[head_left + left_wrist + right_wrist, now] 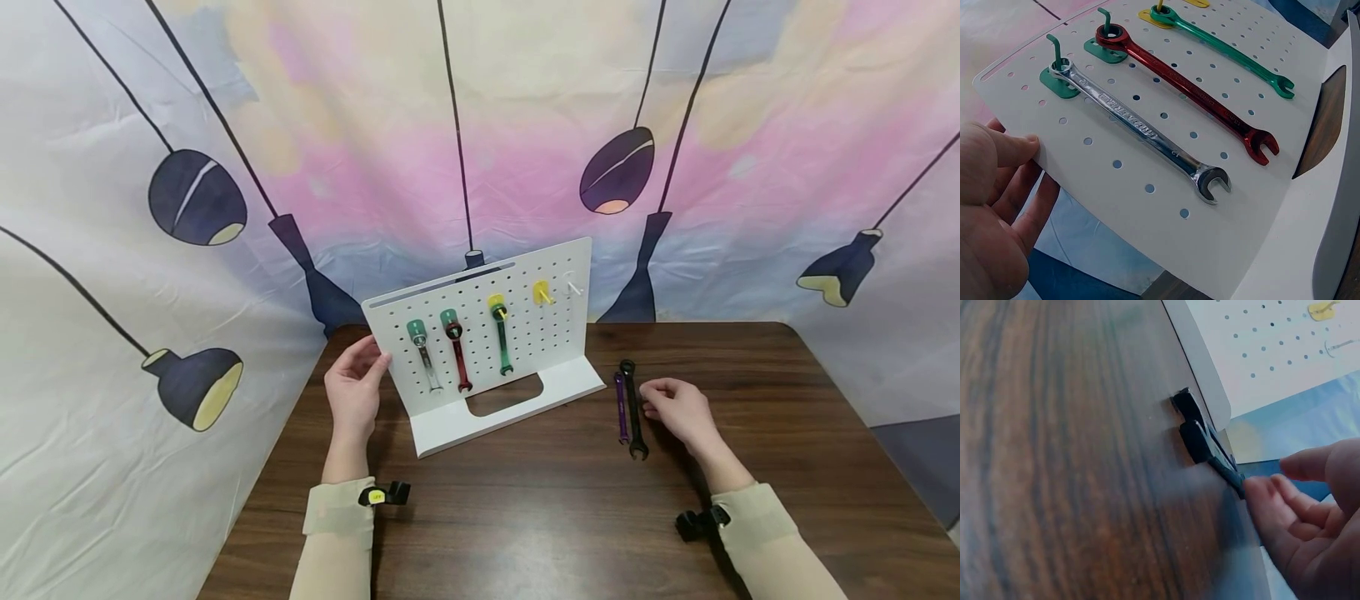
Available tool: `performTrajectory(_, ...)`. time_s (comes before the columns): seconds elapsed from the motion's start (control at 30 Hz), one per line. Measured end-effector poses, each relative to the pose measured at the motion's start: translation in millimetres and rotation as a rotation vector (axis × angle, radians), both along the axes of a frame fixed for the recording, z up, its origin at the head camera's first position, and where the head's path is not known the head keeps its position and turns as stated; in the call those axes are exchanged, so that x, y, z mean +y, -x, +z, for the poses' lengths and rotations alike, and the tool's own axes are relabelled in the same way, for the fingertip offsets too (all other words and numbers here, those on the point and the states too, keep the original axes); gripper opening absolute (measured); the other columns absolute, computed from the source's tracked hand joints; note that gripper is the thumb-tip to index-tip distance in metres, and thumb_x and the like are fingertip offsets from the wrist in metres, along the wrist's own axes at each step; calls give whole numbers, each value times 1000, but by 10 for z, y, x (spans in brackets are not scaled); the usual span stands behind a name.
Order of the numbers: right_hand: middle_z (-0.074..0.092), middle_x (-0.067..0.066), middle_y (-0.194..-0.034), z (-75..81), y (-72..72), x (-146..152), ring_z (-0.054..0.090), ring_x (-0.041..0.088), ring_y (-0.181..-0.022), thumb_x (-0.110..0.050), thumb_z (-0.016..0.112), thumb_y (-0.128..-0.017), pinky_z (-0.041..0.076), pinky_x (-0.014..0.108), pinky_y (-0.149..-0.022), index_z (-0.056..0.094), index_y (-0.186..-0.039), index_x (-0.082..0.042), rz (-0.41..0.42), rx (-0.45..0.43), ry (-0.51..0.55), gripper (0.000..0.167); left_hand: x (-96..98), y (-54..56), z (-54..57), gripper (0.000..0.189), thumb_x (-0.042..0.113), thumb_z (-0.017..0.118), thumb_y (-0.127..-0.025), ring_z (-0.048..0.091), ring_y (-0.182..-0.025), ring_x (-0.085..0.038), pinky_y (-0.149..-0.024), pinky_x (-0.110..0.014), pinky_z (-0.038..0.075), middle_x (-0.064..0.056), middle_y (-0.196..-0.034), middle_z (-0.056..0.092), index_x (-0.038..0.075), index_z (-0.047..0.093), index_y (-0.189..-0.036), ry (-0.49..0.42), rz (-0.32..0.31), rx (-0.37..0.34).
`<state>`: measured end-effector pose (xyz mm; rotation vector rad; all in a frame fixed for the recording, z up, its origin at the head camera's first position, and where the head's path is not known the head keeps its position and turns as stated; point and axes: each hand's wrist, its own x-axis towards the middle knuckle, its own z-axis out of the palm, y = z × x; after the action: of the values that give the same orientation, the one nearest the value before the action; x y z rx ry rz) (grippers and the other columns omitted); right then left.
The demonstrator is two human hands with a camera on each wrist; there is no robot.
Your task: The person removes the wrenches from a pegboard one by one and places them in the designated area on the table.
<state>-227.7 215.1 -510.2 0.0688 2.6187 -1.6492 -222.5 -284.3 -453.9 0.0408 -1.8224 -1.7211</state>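
A white pegboard stand (555, 333) stands on the table, its left edge pinched by my left hand (352, 392), thumb in front and fingers behind. From its hooks hang a silver wrench (1135, 128), a red wrench (1185, 90) and a green wrench (1229, 53), ring ends up. To the right of the stand, a purple wrench (621, 408) and a longer black wrench (633, 408) lie side by side on the table. My right hand (681, 408) is just right of the black wrench, thumb and fingers apart and holding nothing; whether a fingertip touches it I cannot tell.
A yellow hook (543, 292) and a white hook (573, 285) on the board's right side carry no wrench. The brown wooden table (525, 517) extends in front of the stand. Behind it hangs a cloth (375, 100) printed with lamps.
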Motion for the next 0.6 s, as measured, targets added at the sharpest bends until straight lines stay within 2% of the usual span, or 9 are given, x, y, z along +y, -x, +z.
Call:
performTrajectory(0.2,75,22,-112,50,30,-106,74,18,-92,-30,63,-111,61,26,-79,70,-129,7,-9,114,10,42,13,-4,24,38,-10,78,-93,66,-91,-10,-72,-18,53,10,-99,73,-6,72,-130,-15,-2,-7)
performTrajectory(0.4,75,24,-113,62,71,-328,76,21,-91,-23,65,-110,60,23,-78,71,-129,6,-1,216,49,35,80,-85,139,37,-12,75,-94,66,-91,-10,-73,-17,53,10,-99,73,-9,70,-130,-18,-4,-28)
performTrajectory(0.6,75,25,-111,72,108,-584,77,33,-92,-15,68,-107,62,33,-79,72,-126,6,14,248,111,29,33,-42,64,38,-10,76,-95,65,-94,-11,-73,-17,53,10,-101,73,-6,71,-132,-15,-5,-37)
